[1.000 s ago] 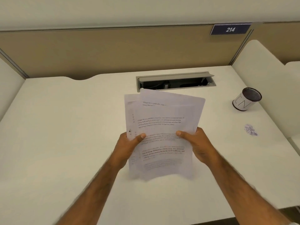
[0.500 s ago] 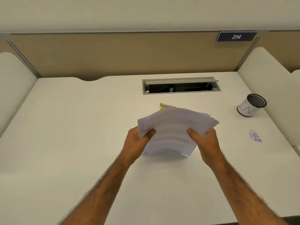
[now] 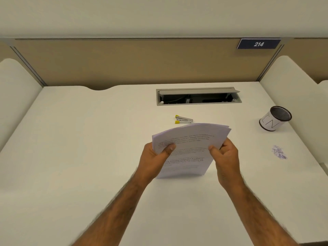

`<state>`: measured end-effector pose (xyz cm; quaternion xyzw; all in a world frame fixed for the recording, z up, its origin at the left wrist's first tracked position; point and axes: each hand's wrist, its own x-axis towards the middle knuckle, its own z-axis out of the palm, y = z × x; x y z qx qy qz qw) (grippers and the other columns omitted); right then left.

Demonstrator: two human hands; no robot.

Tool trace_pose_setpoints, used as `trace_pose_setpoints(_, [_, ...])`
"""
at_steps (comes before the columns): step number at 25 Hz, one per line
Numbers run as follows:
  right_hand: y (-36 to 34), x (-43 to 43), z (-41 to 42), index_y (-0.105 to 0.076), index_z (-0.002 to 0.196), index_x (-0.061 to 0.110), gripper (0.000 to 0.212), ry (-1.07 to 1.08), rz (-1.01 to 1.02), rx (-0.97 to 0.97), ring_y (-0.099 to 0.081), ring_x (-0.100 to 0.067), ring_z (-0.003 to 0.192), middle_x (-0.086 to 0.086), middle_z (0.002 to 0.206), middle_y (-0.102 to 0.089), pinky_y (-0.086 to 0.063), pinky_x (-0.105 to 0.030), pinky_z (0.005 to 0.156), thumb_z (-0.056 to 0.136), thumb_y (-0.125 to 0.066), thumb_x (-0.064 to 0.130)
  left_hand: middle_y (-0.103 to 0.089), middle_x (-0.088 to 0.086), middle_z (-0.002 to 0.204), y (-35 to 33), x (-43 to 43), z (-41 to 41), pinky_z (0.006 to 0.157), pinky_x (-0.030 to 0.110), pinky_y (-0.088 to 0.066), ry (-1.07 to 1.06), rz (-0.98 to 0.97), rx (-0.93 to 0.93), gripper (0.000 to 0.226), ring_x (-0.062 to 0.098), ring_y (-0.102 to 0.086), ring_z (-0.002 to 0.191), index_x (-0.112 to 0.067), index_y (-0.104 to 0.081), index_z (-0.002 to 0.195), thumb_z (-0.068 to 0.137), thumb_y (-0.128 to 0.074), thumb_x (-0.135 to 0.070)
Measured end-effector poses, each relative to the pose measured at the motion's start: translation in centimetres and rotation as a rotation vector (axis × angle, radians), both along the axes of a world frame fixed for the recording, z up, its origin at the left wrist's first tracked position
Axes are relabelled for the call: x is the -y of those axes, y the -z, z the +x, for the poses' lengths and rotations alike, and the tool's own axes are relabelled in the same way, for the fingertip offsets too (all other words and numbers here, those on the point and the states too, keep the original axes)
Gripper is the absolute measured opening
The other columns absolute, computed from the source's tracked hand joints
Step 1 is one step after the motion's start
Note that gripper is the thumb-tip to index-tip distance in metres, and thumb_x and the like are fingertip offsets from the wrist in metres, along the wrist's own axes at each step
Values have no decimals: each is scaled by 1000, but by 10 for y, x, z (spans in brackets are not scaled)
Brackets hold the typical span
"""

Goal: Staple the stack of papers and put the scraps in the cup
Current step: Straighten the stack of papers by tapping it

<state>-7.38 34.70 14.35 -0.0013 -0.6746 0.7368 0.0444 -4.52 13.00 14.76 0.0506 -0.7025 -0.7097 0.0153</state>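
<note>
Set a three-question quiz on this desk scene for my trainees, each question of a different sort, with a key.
1. True or false: the stapler lies on the desk beyond the stack of papers.
2. Where are the scraps relative to the cup? A) inside it B) on the desk, nearer its front edge C) balanced on its rim
3. Short answer: which hands grip the stack of papers?
Key: 1 true; 2 B; 3 both, the left hand and the right hand.
</note>
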Motion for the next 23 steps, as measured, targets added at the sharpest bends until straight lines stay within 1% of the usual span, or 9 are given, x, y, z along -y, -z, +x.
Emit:
trace_pose_setpoints(2, [-4,-2,-2,-72,101,35,40,30,11,-28,-70,-5,87,11,95,-76,-55,-17,69,79,-55,7,-81,-11,106,-3,3,0,87,33,-63,-5,-15,-37,21,14,-76,101,-50,-78,105,84,-76,-47])
trace_pose_setpoints(4, [-9,-6,-5,-71,100,32,37,21,19,-80,-67,-4,87,12,93,-73,-53,-15,70,75,-55,9,-80,-12,106,-6,9,0,83,25,-58,18,-35,-100,21,12,-74,100,-47,-79,106,86,-74,-44])
trace_pose_setpoints(7, [-8,0,-1,-74,92,36,41,-17,56,-4,-68,-1,83,14,90,-75,-52,-13,68,75,-54,4,-81,-7,106,-4,8,4,86,35,-60,-20,-12,-31,25,16,-75,101,-36,-78,111,86,-73,-35])
trace_pose_setpoints(9, [-8,3,2,-76,88,37,40,-9,56,21,-69,0,79,14,87,-77,-52,-13,66,80,-52,6,-81,-7,107,-4,2,6,89,40,-63,-17,-13,-9,31,19,-75,102,-34,-75,117,88,-69,-40])
trace_pose_setpoints(13, [-13,-1,-2,-73,92,35,39,7,54,-2,-69,0,81,13,88,-76,-53,-14,66,85,-52,2,-80,-10,105,-6,3,7,85,33,-62,-23,-17,-52,30,17,-75,100,-43,-77,111,83,-71,-52])
trace_pose_setpoints(16, [-6,1,1,-74,91,31,45,-40,69,69,-70,-1,83,12,91,-77,-54,-16,68,90,-53,-9,-81,-8,104,-3,0,9,89,44,-63,-44,-7,7,26,21,-76,100,-41,-76,110,84,-72,-42])
trace_pose_setpoints(17, [-6,1,1,-75,91,33,46,-47,81,72,-70,-1,83,11,91,-77,-54,-17,68,91,-53,-7,-81,-9,104,-3,-1,8,89,45,-64,-37,-11,10,24,21,-76,100,-44,-76,108,85,-72,-41])
trace_pose_setpoints(20, [-9,-1,0,-75,92,39,40,-46,82,25,-69,-2,82,11,92,-77,-54,-17,67,87,-53,6,-80,-14,105,-5,1,5,84,35,-64,-19,-35,-32,22,16,-76,99,-57,-75,105,83,-72,-52])
trace_pose_setpoints(23, [-4,-1,-3,-75,93,43,45,-80,94,59,-71,-2,86,13,95,-78,-54,-15,68,87,-56,2,-80,-15,105,-1,4,3,84,37,-64,-33,-38,-15,24,13,-75,98,-47,-76,107,83,-74,-47])
